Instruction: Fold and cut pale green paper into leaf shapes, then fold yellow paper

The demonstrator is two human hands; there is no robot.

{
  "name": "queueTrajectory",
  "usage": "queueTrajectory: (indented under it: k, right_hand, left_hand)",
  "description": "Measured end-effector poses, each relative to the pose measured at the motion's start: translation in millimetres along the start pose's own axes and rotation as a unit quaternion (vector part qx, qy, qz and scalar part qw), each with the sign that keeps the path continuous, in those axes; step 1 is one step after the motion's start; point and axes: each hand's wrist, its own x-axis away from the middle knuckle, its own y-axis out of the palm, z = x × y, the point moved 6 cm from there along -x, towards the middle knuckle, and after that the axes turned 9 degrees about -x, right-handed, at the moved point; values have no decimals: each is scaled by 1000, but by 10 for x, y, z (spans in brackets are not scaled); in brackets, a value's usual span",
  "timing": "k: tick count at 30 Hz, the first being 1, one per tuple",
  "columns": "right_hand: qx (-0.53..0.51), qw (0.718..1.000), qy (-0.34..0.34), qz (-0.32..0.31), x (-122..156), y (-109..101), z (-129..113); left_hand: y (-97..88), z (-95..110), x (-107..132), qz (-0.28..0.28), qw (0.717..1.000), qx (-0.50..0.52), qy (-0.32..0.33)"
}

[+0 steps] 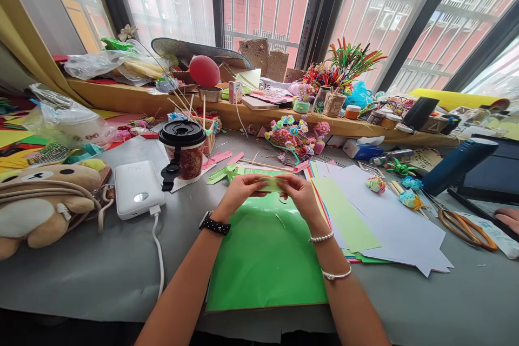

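Observation:
My left hand [242, 190] and my right hand [297, 190] meet over the far end of a bright green paper sheet [265, 259] on the grey table. Both pinch a small light-green paper strip [271, 184] between their fingertips, one at each end. The left wrist wears a black dotted watch band, the right wrist a pearl bracelet and a silver bangle. More light-green paper strips [227, 173] lie just beyond my hands.
A lidded coffee cup [184, 148] and a white power bank [135, 188] with cable sit left. A plush bear [44, 200] lies at far left. White and coloured sheets [389, 221], orange-handled scissors [466, 227] and a blue glue gun [458, 165] lie right. Another person's hand [508, 219] shows at the right edge.

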Motion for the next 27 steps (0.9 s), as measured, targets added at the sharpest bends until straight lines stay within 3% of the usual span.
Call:
queueTrajectory:
  k: [8, 16, 27]
  right_hand:
    - [5, 1000, -5, 21, -3, -35, -14]
    - [17, 1000, -16, 7, 1, -25, -14]
    - [34, 999, -15, -4, 4, -18, -25]
  left_hand:
    - [16, 8, 7, -20, 1000, -10, -12]
    - [6, -46, -13, 2, 999, 0, -41]
    - [-6, -2, 9, 15, 999, -9, -30]
